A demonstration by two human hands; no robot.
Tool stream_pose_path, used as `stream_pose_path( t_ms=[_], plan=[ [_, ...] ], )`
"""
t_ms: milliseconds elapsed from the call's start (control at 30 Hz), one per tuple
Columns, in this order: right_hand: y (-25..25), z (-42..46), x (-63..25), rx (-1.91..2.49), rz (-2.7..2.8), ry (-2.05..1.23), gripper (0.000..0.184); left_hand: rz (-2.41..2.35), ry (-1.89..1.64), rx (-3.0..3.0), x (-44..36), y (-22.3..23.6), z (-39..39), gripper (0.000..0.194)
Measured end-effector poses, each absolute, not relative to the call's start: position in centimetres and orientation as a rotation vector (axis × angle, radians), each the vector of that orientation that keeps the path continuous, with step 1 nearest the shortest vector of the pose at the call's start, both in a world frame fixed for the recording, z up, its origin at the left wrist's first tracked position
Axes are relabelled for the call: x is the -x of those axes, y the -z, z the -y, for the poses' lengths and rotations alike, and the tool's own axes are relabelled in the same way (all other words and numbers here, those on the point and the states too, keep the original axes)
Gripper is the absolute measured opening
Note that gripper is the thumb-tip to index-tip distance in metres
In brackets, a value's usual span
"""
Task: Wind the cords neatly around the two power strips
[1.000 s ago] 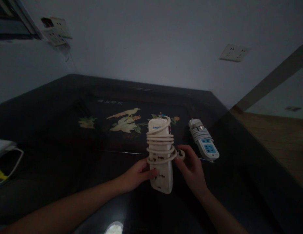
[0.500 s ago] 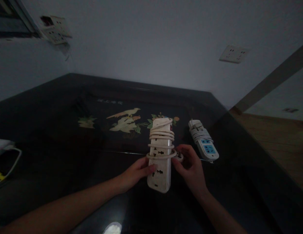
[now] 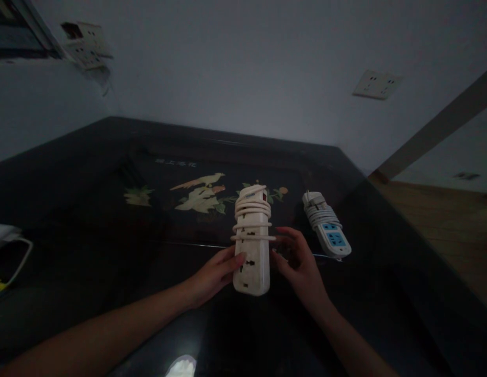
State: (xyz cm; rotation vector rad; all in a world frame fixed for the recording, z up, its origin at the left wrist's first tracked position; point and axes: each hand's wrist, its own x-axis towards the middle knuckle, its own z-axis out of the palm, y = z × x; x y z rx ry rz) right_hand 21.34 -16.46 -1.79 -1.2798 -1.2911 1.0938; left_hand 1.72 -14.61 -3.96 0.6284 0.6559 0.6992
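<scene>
A white power strip (image 3: pixel 254 277) is held up in the middle, its socket face towards me. Its pale cord (image 3: pixel 252 208) is wound around the body in several turns, tight near the top and looser lower down. My left hand (image 3: pixel 217 275) grips the lower left side, thumb over the socket face and the other fingers mostly hidden behind. At the right edge, my right hand (image 3: pixel 300 264) has its fingers curled around the cord where the lowest turn comes round. The cord's end is largely hidden by these fingers.
A second power strip (image 3: pixel 327 225) with blue sockets and a wrapped grey cord lies to the right on the dark table (image 3: pixel 90 262). A white device (image 3: pixel 3 235) with a cable is at the left edge. Wall sockets (image 3: pixel 376 85) are behind.
The power strip has shifted slightly left and up. My right hand's fingers have moved a little left, and the loop and plug seen beside them are now mostly hidden.
</scene>
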Motion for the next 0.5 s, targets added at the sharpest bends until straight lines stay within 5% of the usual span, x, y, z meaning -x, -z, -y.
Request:
stream_pose_path(
  t_ms=[500],
  plan=[
    [2.1, 14.8, -24.2, 1.135, 1.035, -1.541, 0.033, -0.476, -0.220, -1.082, -0.1, 3.4, 14.4, 0.050]
  ],
)
